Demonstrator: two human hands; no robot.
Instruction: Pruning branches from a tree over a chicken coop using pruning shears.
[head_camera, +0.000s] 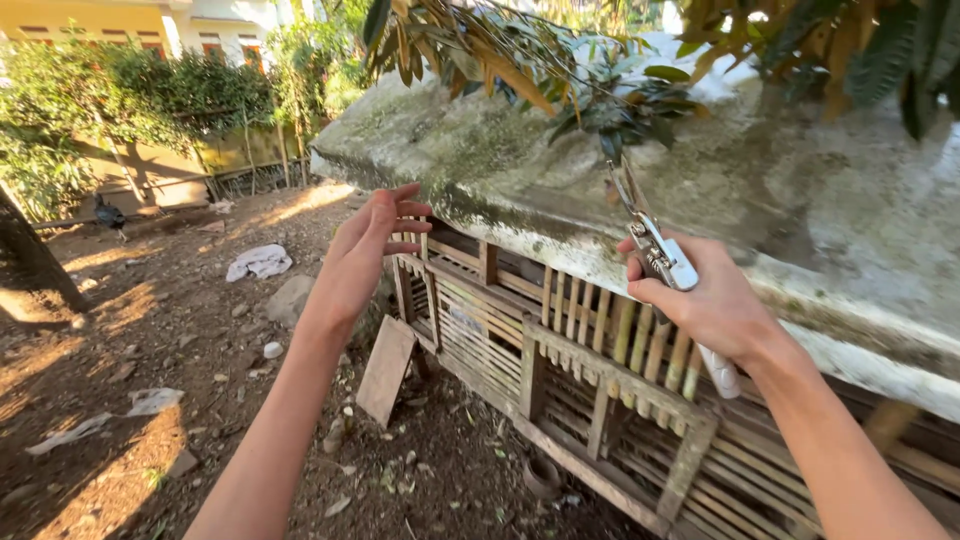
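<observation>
Your fingers (640, 288) on the right hand (700, 305) are wrapped tight around the handles of silver pruning shears (655, 245), held in front of you at chest height, just beside the slatted front of a bamboo and wood cage (560, 370). Your left hand (365, 255) is raised empty, fingers loosely spread and slightly curled, touching nothing.

The shears' long axis runs from your fist up and a little to the left. The blades point at the leafy branch (560, 70) drooping over the mossy concrete roof slab (760, 190) above the cage; whether the blades are parted is hard to tell.

The likely risk: your bare left hand is near the line of the cut, so reaching into the leaves could put fingers by the blades. The tips could also scrape the slab edge.

Farther off lie bare dirt, a white cloth (260, 262), a hedge and a yellow house.
</observation>
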